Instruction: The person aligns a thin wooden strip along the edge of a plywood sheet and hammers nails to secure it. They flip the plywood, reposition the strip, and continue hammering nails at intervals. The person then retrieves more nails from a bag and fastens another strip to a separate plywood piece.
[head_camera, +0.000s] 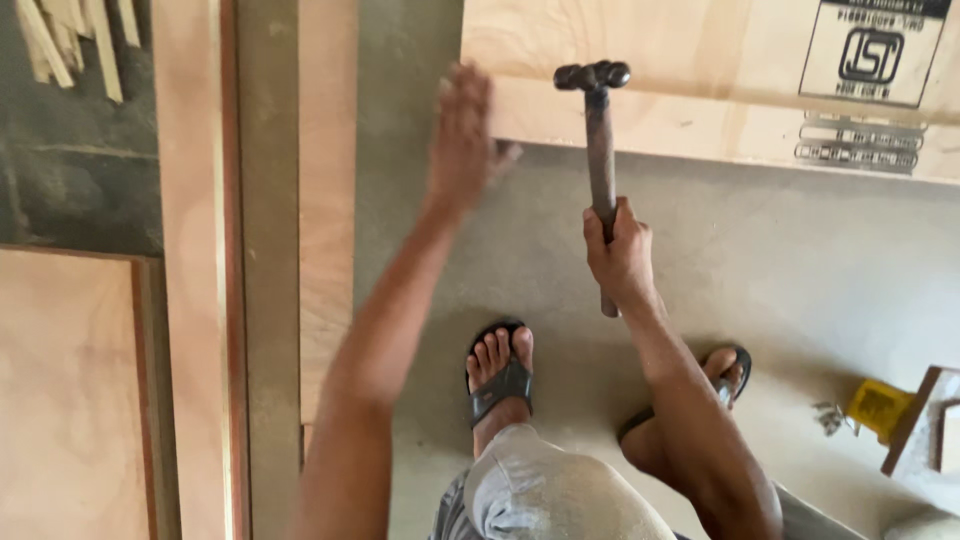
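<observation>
- Dusty concrete floor (800, 280), long plywood strips (190, 300) at left.
- Left hand (462, 135), fingers spread (blurred), steadies the plywood board (680, 120) edge.
- Right hand (620, 255) grips the hammer (598, 130), head at the edge: mid-nailing, probably; striking needs steady aim.

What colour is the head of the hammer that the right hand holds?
Dark grey to black metal; the hammer head shows best in the head view, held up by the right hand.
</observation>
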